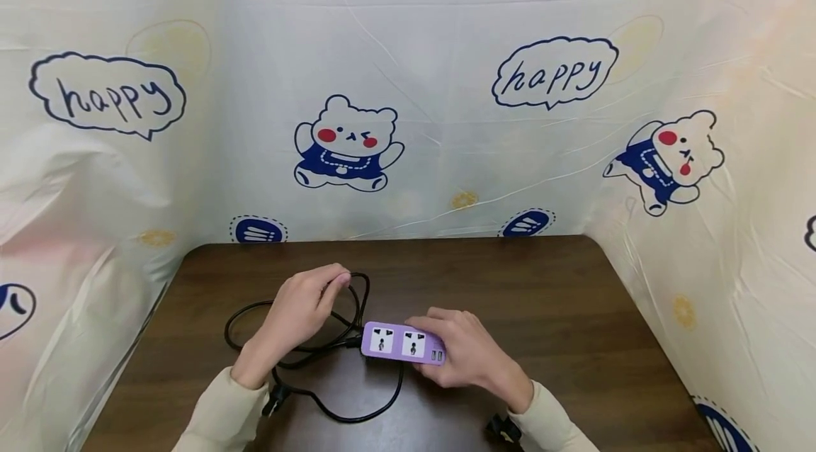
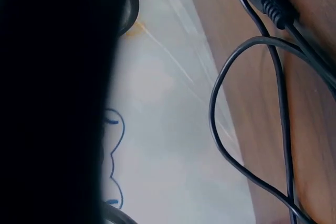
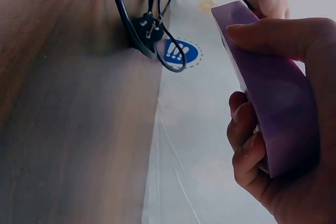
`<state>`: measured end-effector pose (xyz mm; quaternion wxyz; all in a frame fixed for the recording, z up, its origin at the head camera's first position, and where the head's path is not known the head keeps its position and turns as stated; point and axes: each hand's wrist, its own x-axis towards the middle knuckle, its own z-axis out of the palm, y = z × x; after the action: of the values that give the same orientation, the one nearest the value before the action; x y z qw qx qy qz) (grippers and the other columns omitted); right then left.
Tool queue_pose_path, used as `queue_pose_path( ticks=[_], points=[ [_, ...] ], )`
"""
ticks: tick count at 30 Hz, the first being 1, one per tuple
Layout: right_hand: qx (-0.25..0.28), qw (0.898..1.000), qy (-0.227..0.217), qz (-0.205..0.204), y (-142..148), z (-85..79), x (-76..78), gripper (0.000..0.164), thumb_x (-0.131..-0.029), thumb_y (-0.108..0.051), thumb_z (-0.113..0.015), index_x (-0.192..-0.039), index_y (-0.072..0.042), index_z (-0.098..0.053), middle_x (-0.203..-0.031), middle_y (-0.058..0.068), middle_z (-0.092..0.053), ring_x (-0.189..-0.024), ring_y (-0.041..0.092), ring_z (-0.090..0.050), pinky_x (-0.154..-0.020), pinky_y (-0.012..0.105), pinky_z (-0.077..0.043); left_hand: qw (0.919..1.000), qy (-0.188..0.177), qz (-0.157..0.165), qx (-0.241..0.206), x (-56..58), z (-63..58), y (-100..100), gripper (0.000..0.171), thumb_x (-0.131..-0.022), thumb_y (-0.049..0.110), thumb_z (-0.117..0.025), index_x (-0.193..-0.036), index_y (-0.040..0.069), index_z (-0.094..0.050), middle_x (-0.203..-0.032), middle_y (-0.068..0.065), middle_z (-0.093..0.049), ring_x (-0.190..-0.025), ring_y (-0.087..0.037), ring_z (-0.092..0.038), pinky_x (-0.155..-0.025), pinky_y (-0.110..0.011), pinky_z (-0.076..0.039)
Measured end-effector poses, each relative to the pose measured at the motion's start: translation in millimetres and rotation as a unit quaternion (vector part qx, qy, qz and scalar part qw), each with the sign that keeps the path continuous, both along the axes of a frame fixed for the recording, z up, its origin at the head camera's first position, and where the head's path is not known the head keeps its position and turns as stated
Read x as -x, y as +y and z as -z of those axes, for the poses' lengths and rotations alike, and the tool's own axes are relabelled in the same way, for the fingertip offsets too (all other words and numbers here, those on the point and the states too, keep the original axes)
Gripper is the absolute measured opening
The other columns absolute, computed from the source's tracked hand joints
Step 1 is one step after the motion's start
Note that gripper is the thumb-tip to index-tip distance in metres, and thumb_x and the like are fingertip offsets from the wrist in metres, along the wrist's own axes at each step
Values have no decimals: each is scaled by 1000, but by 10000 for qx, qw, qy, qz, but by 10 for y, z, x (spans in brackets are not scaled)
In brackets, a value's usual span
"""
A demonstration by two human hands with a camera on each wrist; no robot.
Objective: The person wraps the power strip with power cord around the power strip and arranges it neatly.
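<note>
Head view shows us two hands working over a brown desk (image 1: 574, 339). With the right hand (image 1: 468, 349) we grip a purple power strip (image 1: 395, 353) by its right end; the right wrist view shows the thumb laid along one side and the fingers curled round the other. The strip's socket face, with two white outlets and a pair of small ports, is turned up toward us, and it appears raised off the desk. With the left hand (image 1: 299, 307) we pinch the black cord (image 1: 347, 421) near the top of a loop, just beyond the strip's left end; the left wrist view is largely blacked out and hides that grasp. The cord joins the strip at that end and lies in loose coils around and below the left hand. Its plug (image 1: 275, 397) sits close to the left sleeve (image 1: 223, 409). Behind the desk hangs a pale curtain (image 1: 446, 154) printed with bears.
</note>
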<state>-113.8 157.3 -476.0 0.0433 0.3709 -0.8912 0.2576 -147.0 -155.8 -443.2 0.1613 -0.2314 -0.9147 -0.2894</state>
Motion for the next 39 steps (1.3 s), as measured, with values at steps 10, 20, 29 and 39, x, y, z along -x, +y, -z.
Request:
queue_pose_path(
  ticks=[10,20,29,39],
  points=[
    [-186,9971,662,-314,-78,24,2,58,-74,-33,-91,-129,-22,-75,-94,-9,-63,-68,-3,-46,-55,13,-29,9974,-162,486,509,107,-39,250,23,-110,25,-62,-87,25,-60,-70,13,-42,-62,-5,-42,-58,-25,-36],
    [141,9997,182,-129,-128,121,88,55,-73,-33,-93,-122,-16,-77,-90,-10,-70,-71,-2,-53,-61,14,-40,9930,437,882,647,-94,-83,470,13,-108,25,-64,-96,25,-69,-79,17,-57,-66,-2,-47,-58,-22,-42],
    [665,9920,-1069,127,-116,153,173,44,-78,-34,-95,-115,-16,-78,-93,-10,-74,-75,1,-62,-67,20,-52,9883,784,1190,544,-317,-27,623,17,-108,26,-62,-93,24,-68,-80,17,-58,-67,-1,-47,-54,-20,-37],
    [1168,9789,-1475,793,-86,148,192,40,-76,-41,-96,-107,-20,-81,-88,-13,-75,-69,2,-63,-58,23,-52,9870,1198,1037,255,-473,128,706,11,-106,24,-66,-96,22,-70,-88,13,-71,-73,-3,-62,-59,-25,-50]
  ],
)
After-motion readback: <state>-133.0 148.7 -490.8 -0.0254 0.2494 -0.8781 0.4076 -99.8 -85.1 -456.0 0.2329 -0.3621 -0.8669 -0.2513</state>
